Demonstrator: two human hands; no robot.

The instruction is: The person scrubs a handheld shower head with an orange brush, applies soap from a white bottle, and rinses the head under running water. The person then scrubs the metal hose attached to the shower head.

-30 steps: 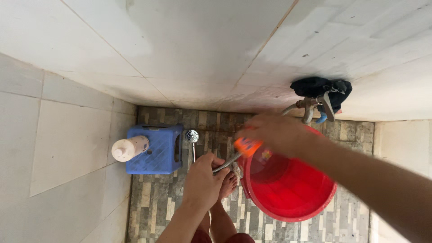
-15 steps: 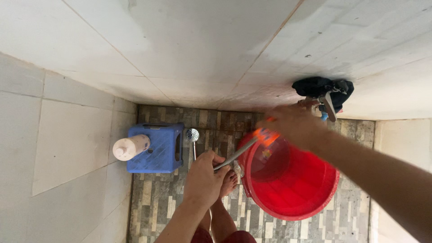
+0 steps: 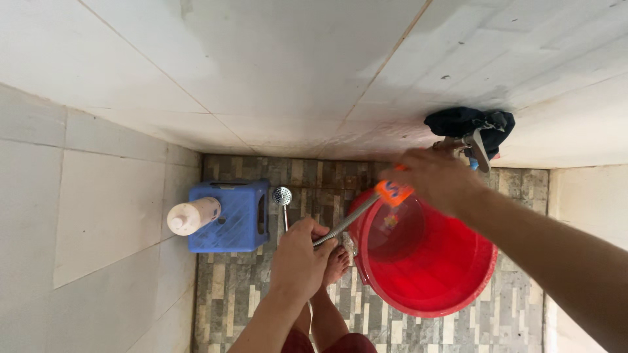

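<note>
Your left hand (image 3: 297,261) grips the metal shower hose (image 3: 340,225); your right hand (image 3: 435,178) pinches an orange packet (image 3: 393,191) above the red bucket (image 3: 458,297).

At lower right of the frame we see a round plastic bucket (image 3: 425,274), bright red inside and out. Above its rim we see a small orange packet (image 3: 393,192) with a blue and white mark. At centre left sits a square plastic stool (image 3: 229,216) in mid blue, and on it a cream-white plastic bottle (image 3: 191,216). We find the floor (image 3: 229,294) patterned in narrow strips of grey, brown and beige, and the wall tiles (image 3: 275,72) plain off-white. At upper right hangs a crumpled black cloth (image 3: 458,121). The flexible metal hose (image 3: 340,227) and round shower head (image 3: 282,195) are shiny silver
</note>
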